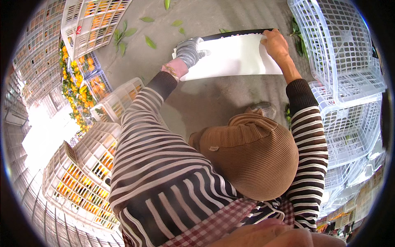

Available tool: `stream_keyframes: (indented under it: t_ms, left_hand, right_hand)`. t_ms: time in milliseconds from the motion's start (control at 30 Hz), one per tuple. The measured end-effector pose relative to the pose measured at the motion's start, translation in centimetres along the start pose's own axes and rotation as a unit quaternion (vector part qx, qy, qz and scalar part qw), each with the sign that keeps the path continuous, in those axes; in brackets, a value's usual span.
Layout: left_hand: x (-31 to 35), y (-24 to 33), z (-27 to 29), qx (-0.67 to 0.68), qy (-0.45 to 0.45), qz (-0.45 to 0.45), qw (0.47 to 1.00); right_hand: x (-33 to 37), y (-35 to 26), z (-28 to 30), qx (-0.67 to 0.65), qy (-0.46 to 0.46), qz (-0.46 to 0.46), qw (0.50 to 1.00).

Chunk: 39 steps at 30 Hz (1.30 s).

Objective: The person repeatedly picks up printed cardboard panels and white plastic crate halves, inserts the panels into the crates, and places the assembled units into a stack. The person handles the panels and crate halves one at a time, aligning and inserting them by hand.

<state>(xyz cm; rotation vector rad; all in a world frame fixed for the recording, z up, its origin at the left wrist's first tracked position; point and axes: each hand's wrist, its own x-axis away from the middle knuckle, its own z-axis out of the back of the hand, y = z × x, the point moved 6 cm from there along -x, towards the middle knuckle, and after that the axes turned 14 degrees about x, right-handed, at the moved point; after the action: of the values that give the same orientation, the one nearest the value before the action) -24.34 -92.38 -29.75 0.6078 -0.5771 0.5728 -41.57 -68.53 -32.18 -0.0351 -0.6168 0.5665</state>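
Observation:
Stretched between my two hands, over the floor, is a white sheet (234, 57) with a black strip along its far edge. My left hand (190, 52), in a grey striped knit glove, is closed on the sheet's left end, its thumb lying over the top. At the far right corner my bare right hand (275, 44) grips the sheet, thumb on the near face and fingers at the black edge. The undersides of the fingers are hidden. Bright light washes out the middle of the sheet.
Slatted white crates of orange fruit stand at the upper left (92, 31) and lower left (80, 181). Clear plastic crates (337, 45) are stacked on the right. Loose green leaves (150, 42) lie on the grey floor. My brown-trousered knee (255, 158) is bent below the sheet.

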Motion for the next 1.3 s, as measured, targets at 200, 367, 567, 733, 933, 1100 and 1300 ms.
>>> stream_keyframes:
  t_ms: [200,367,567,733,933,1100,1300]
  left_hand:
    - [-0.2,-0.6,-0.5,0.020,0.053,-0.002,0.998]
    - [1.3,-0.8,-1.1,-0.032,0.174,-0.066,0.982]
    - [1.1,-0.1,-3.0,0.078,0.227,-0.111,0.964]
    - [2.3,2.0,-3.0,0.091,0.256,-0.132,0.953]
    - [3.4,5.1,-5.2,-0.112,0.163,-0.181,0.963]
    - [2.8,4.8,-6.2,-0.097,0.185,-0.193,0.959]
    - [2.3,4.3,-6.7,-0.097,0.197,-0.202,0.954]
  right_hand:
    - [0.6,-0.1,0.3,-0.043,0.026,-0.008,0.999]
    - [0.4,-0.4,0.4,0.000,0.030,-0.032,0.999]
    - [-0.2,-0.7,0.2,0.018,0.037,-0.027,0.999]
    - [-0.7,-0.7,-0.4,0.042,0.036,-0.018,0.998]
    - [-1.0,-0.6,-0.6,0.023,0.030,-0.028,0.999]
    - [-0.5,-0.7,-0.1,0.031,0.041,-0.005,0.999]
    - [-0.6,-0.2,0.8,-0.020,0.032,0.009,0.999]
